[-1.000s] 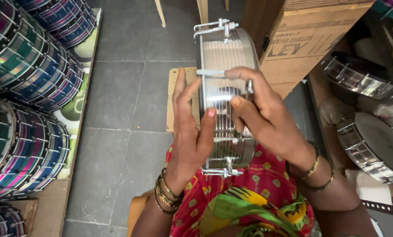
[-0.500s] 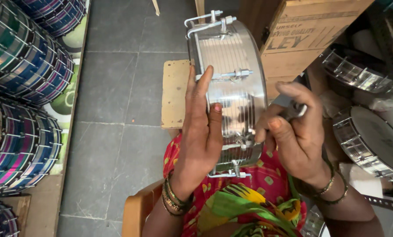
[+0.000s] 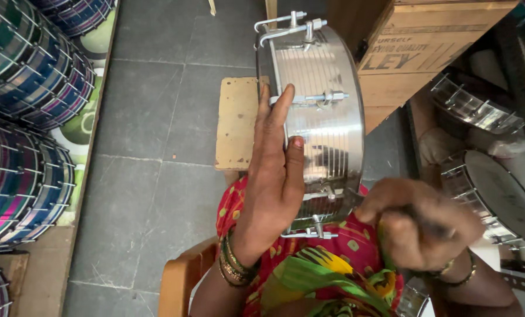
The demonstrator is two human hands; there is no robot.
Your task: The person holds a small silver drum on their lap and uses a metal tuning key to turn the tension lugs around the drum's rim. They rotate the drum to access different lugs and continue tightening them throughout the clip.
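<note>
A shiny ribbed metal drum shell with tension rods and hooks stands on edge on my lap. My left hand lies flat against its left side, fingers stretched upward and thumb on the ribbed wall. At the lower right, away from the shell, my right hand is blurred. Its fingers are curled round a small dark tool that I cannot make out clearly. Bangles circle both wrists, and my lap is covered by red, green and yellow patterned cloth.
Stacked drums with coloured striped shells line the left side. A cardboard box stands behind the shell, and silver drums lie at the right. A small wooden board sits on the grey tiled floor. A wooden seat edge shows near my left arm.
My right hand left the drum's side and dropped to the lower right. My left hand stays flat on the shell. The view has shifted a little.
</note>
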